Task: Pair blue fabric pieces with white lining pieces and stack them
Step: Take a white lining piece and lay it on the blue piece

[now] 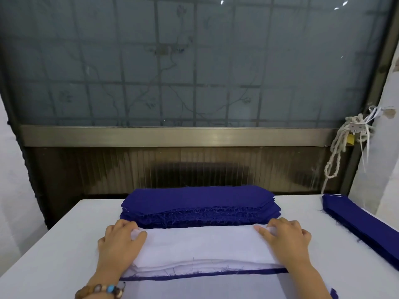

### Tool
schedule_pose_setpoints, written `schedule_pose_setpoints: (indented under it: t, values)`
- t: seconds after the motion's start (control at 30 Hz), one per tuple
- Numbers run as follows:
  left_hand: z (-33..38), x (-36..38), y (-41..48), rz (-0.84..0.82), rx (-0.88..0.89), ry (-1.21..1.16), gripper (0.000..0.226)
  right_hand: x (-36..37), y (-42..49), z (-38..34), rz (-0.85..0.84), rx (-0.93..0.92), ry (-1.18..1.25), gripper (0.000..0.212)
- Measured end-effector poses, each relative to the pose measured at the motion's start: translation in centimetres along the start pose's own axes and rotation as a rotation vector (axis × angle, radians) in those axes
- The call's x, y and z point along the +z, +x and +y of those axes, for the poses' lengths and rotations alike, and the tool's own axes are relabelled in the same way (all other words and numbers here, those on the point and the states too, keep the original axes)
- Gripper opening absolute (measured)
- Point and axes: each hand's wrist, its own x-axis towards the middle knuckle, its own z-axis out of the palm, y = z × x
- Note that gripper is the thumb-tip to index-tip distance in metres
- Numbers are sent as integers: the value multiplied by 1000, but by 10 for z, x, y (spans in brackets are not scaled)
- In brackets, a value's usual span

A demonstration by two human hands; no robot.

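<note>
now left hand (121, 242) and right hand (287, 238) pinch white lining (200, 244) at 9 and 3 o'clock; thin layers may cling, lifting two.

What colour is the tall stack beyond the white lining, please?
The tall stack is dark blue, head view.

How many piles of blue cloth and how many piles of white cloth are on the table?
Blue piles: 2, the big blue pile and the side blue pile
White piles: 1, the white pile, a blue strip showing beneath it
Total: 3
</note>
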Motion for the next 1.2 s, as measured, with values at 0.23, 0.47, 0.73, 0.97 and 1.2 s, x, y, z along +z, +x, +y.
schedule_pose_setpoints:
  t: [0.23, 0.47, 0.73, 0.97, 1.2]
  values:
    - [-5, -1, 4, 91, -186, -107, 27, 0, 2, 5, 66, 128, -39, 45]
    - [-1, -2, 3, 324, -107, -199, 29, 1, -2, 4, 115, 108, 167, 31]
    - [-4, 2, 2, 292, -14, -483, 18, 4, -1, 8, 134, 165, 285, 32]
    - [2, -2, 2, 350, -36, -581, 13, -2, 2, 4, 258, 140, 376, 32]
    - [10, -37, -2, 373, -23, -561, 17, -22, 7, 5, 251, 102, 435, 32]
